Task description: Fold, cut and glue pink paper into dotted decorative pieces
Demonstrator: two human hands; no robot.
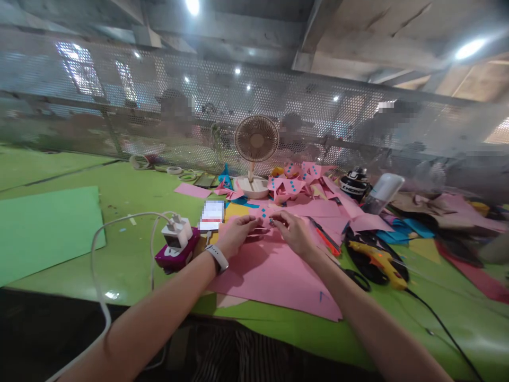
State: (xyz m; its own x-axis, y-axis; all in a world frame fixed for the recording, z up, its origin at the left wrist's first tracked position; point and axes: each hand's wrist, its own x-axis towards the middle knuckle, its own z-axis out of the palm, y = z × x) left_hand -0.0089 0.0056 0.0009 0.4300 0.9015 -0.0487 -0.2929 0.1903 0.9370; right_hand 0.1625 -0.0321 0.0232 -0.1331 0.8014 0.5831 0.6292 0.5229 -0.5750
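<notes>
My left hand (238,232), with a white watch band (217,258) on the wrist, is closed on the edge of a pink paper piece (257,213) that bears small blue diamonds (263,213). Right beside it, my right hand (292,229) pinches something tiny between thumb and fingers, too small to name. Both hands are over a large pink paper sheet (278,276) on the green table. Close to my right hand lies a red and black cutter (328,239). A phone (212,215) with a lit screen is left of my left hand.
A small fan (256,139) stands behind the hands, beside pink paper shapes (288,187). At right, a yellow glue gun (377,260) rests on a black plate, its cord trailing forward. A purple power block (177,253) with white plugs sits left. A green sheet (51,228) lies far left.
</notes>
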